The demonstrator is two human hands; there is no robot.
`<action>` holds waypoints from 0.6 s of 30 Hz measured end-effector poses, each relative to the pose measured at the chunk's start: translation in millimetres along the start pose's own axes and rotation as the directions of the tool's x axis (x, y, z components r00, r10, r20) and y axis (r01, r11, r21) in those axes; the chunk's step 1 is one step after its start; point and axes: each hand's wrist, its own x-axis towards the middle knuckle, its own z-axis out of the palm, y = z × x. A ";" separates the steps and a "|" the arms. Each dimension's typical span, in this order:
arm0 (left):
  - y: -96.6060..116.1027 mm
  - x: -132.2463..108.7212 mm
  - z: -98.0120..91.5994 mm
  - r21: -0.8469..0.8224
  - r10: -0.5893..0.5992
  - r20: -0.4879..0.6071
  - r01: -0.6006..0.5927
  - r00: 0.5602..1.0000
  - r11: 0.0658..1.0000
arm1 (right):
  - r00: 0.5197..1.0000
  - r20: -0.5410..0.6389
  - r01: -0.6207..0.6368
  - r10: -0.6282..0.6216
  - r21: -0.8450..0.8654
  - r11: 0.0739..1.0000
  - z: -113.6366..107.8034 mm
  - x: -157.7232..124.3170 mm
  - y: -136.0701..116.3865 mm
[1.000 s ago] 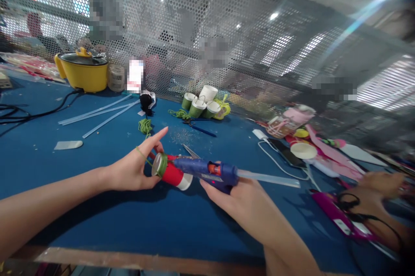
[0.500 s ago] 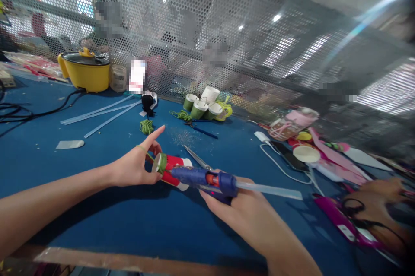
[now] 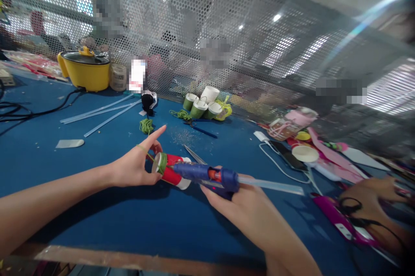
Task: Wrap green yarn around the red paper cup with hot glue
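My left hand (image 3: 138, 166) pinches a red paper cup (image 3: 170, 171) lying on its side, its base wound with green cord; the index finger sticks out straight. My right hand (image 3: 240, 200) grips a blue hot glue gun (image 3: 207, 175) from below, nozzle pointing left at the cup's green-wound end. A clear glue stick (image 3: 270, 185) juts from the back of the gun. Scissors (image 3: 193, 153) lie on the blue table just behind the cup.
A yellow pot (image 3: 86, 71) and cable sit far left, loose glue sticks (image 3: 103, 114) beside them. Green-wrapped cups (image 3: 204, 105) stand at the mesh screen. Right side holds a phone (image 3: 287, 153), white cable, pink craft pieces and another person's hand (image 3: 372, 198).
The glue gun and cup have shifted only slightly; the nozzle stays at the cup's green end. The other person's hand at the right has moved a little.
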 end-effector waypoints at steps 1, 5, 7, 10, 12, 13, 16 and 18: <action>0.5 -0.5 0.5 0.008 0.022 0.002 -0.022 1.000 1.000 | 1.000 -0.013 0.001 0.000 0.014 1.000 -0.1 0.5 0.7; 1.3 -2.6 2.9 0.071 0.113 -0.007 -0.112 0.994 0.991 | 0.998 -0.053 -0.010 0.016 0.121 0.993 0.9 6.4 2.1; 0.6 -3.3 3.9 0.111 0.166 -0.014 -0.163 0.986 0.980 | 0.995 -0.068 -0.063 0.075 0.170 0.983 1.9 11.6 3.3; -0.6 -3.6 4.5 0.171 0.217 -0.011 -0.212 0.976 0.962 | 0.975 -0.063 -0.183 0.215 0.335 0.924 2.8 22.0 10.1; -1.0 -3.4 4.0 0.198 0.220 -0.012 -0.214 0.975 0.957 | 0.962 -0.052 -0.207 0.267 0.494 0.845 2.7 31.7 18.8; -1.1 -3.2 3.7 0.207 0.219 -0.016 -0.211 0.976 0.955 | 0.959 -0.059 -0.199 0.278 0.556 0.807 2.6 37.8 24.4; -1.7 -2.8 2.6 0.224 0.218 -0.025 -0.207 0.976 0.952 | 0.939 -0.125 -0.191 0.320 0.582 0.790 2.9 60.6 43.8; -2.4 -2.6 2.2 0.228 0.222 -0.025 -0.211 0.975 0.951 | 0.905 -0.176 -0.266 0.389 0.479 0.836 5.2 77.4 56.9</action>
